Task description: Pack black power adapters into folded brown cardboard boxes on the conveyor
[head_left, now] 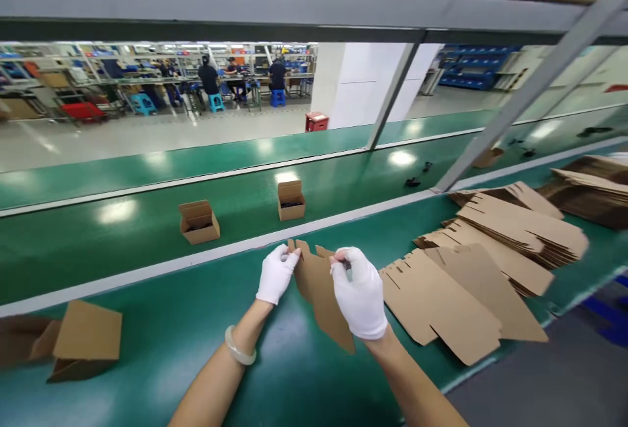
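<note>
A flat die-cut cardboard blank (321,293) is held tilted above the green work surface (196,322). My left hand (278,273), in a white glove with bare fingertips, pinches its upper left corner. At the blank's upper right edge, my right hand (360,293), gloved the same way, has its thumb and fingers closed on the cardboard. To the right lie loose flat blanks (441,303), and behind them stacked blanks (524,227).
Two open boxes (199,223) (291,201) with dark contents stand on the green conveyor belt (122,237). A partly folded box (88,332) is at the left. Slanted metal posts (520,87) rise beyond the surface. People sit at far benches.
</note>
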`<state>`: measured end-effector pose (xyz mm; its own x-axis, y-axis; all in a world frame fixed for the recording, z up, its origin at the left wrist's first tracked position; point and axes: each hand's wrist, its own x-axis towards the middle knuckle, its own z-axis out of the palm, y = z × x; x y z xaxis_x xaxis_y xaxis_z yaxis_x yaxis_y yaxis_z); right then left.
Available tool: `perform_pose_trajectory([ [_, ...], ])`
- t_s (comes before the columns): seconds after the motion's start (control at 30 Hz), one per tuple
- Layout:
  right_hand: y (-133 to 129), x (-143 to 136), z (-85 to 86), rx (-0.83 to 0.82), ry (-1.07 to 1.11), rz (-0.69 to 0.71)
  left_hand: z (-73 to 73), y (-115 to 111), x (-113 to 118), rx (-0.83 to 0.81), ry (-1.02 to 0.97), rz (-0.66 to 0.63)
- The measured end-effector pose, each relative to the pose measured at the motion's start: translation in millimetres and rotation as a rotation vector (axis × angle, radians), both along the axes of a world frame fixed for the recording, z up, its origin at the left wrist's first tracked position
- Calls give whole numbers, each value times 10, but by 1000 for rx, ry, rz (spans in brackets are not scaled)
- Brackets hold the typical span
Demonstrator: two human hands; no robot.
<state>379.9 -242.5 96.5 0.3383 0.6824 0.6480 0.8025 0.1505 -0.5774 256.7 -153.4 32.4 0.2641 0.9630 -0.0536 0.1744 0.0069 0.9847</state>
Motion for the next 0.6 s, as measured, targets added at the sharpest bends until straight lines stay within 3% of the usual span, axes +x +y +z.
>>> perform_pose_trajectory([
  [0.13,33,-112,-6,171,-268,20,107,9,-207,-55,-75,-72],
  [0.27,123,-111,-50,189,-393,17,202,-75,-334,186,-38,-26],
  [0.37,162,-113,-44,87,-471,36,253,-124,-397,319,-11,56],
  [0.5,152,-171,-42,-140,-534,195,303,-119,-464,392,70,217],
  [0.6,127,-222,-105,-211,-526,295,348,-100,-501,414,167,208],
])
